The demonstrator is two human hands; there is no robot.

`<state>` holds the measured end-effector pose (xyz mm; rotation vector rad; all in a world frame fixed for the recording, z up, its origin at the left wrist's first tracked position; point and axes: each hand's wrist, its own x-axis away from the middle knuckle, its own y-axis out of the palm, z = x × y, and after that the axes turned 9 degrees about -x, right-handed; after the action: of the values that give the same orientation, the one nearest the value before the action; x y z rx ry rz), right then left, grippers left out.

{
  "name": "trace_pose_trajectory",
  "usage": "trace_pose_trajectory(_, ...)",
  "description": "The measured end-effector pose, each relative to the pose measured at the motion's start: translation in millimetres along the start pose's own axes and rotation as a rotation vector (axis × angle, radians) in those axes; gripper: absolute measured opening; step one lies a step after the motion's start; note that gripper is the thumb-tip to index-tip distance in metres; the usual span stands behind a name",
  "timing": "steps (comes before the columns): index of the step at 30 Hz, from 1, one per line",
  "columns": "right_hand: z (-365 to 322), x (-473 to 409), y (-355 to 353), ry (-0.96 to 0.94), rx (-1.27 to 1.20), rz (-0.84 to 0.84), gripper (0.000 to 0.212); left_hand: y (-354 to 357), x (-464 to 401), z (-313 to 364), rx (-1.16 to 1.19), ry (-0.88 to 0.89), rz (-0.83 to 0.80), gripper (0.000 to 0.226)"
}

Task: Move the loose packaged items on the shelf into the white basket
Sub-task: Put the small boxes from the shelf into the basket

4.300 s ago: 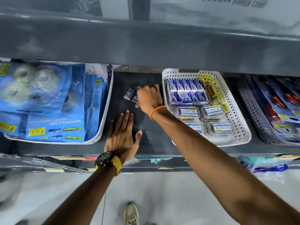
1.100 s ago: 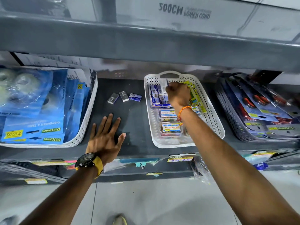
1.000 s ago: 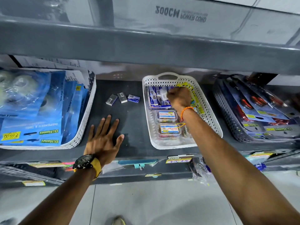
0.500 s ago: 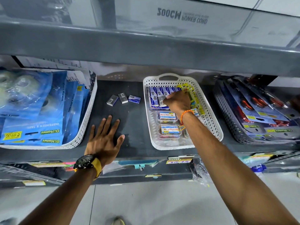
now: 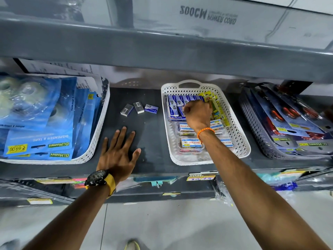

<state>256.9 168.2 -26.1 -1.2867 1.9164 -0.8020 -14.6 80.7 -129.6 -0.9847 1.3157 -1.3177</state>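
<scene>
Three small loose boxes lie on the dark shelf: two grey ones [image 5: 127, 110] [image 5: 138, 107] and a blue one [image 5: 151, 108]. To their right stands the white basket [image 5: 242, 141], which holds rows of blue boxes [image 5: 177, 100], yellow packs [image 5: 217, 112] and clear labelled tubs [image 5: 191, 144]. My right hand [image 5: 197, 115] is inside the basket over the blue boxes, fingers curled, with a small pale box edge showing at the fingertips. My left hand [image 5: 118, 150] lies flat on the shelf, fingers spread, below the loose boxes and apart from them.
A white basket of blue tape-dispenser packs [image 5: 54, 123] stands at the left. A grey basket of carded tools [image 5: 288, 127] stands at the right. An upper shelf edge [image 5: 162, 51] hangs low overhead. Price tags line the shelf's front lip [image 5: 201, 176].
My right hand went from the loose boxes into the white basket with a small box and has lowered it onto the blue boxes. The left hand has stayed flat.
</scene>
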Motion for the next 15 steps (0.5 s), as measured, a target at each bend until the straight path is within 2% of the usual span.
trace_pose_trajectory(2,3,-1,-1,0.012,0.02,0.03,0.024,1,0,0,-0.004,0.001,0.0,0.069)
trace_pose_trajectory(9,1,-9,10,-0.009,-0.035,-0.044,0.023,1,0,0,0.007,0.002,0.009,0.069)
trace_pose_trajectory(12,4,-7,10,-0.033,-0.006,0.033,0.025,1,-1,-1,0.006,-0.001,-0.001,0.069)
trace_pose_trajectory(15,-7,-5,12,-0.161,-0.053,0.162,0.023,-1,0,0,0.009,-0.006,-0.006,0.07)
